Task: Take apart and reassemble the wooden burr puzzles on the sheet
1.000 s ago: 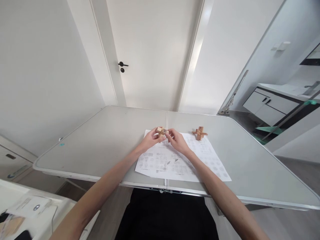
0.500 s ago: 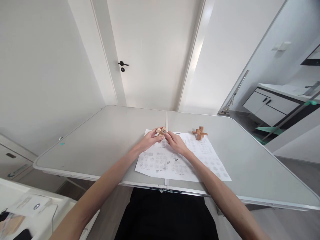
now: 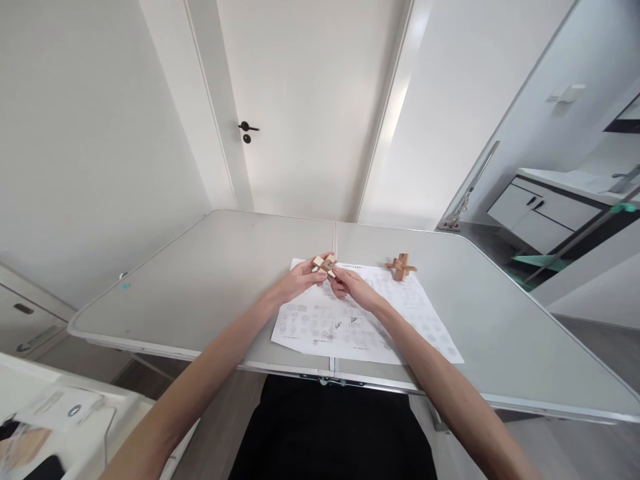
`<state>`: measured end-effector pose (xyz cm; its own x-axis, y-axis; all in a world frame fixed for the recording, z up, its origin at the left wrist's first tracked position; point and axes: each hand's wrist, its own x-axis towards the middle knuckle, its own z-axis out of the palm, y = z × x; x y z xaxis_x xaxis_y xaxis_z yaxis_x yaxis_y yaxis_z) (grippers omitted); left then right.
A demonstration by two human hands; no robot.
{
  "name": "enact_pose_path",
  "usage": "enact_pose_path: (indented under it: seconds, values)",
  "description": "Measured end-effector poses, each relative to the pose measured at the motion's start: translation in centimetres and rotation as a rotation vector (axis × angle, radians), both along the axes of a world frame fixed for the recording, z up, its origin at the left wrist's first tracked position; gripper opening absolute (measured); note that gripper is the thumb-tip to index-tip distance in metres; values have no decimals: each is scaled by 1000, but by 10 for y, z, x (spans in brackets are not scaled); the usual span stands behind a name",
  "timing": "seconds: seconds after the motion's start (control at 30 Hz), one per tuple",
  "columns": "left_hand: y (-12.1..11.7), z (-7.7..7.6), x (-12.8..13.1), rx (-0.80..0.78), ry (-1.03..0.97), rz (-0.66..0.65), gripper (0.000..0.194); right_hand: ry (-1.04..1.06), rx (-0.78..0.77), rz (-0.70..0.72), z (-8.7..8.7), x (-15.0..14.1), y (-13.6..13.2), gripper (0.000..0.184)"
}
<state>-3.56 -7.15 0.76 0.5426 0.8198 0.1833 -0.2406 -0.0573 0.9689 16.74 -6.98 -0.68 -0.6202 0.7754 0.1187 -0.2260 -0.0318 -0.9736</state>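
Note:
Between both hands, above the upper part of a printed paper sheet (image 3: 320, 330), is a small wooden interlocking puzzle (image 3: 325, 263) of crossed light-coloured pieces with a dark mark on one face. My left hand (image 3: 301, 278) grips it from the left, thumb below and fingers behind. From the right, the fingertips of my right hand (image 3: 353, 285) pinch it, with the other fingers curled underneath. A second wooden puzzle (image 3: 401, 267), browner and cross-shaped, stands at the sheet's upper right, apart from my hands.
The sheet lies on a grey folding table (image 3: 200, 280) with a seam down its middle. At lower left a white surface (image 3: 87, 433) carries a box and a dark object. Beyond the table are a white door (image 3: 310, 100) and, at right, a sink cabinet (image 3: 545, 203).
The held puzzle has turned slightly, showing more of its marked face. My right fingers have shifted, with the lower ones now curled beneath it. The other puzzle has stayed put.

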Motion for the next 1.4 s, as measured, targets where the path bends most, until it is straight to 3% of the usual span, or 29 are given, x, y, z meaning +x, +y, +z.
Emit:
enact_pose_path:
  seconds: [0.13,0.3,0.43,0.57,0.9,1.17,1.3,1.4]
  values:
    - [-1,-1,3,-33,69,68,55,101,-167,-97,-2,1,8,47]
    - [0,-4,4,-77,87,179,52,378,-407,-386,-11,13,28,33]
    - [2,-7,4,-76,99,176,50,512,-511,-625,-20,23,42,28]
    - [2,-9,4,-83,119,156,48,560,-551,-733,-27,31,50,31]
    - [2,-10,3,-95,129,160,51,599,-579,-777,-32,35,53,33]
    - [7,-13,2,-67,150,267,50,553,-601,-706,-23,27,42,35]
    - [10,-15,0,14,236,300,48,269,-383,-606,-18,15,32,33]
    - [11,-18,-1,151,399,398,41,109,-246,-567,-18,4,25,28]
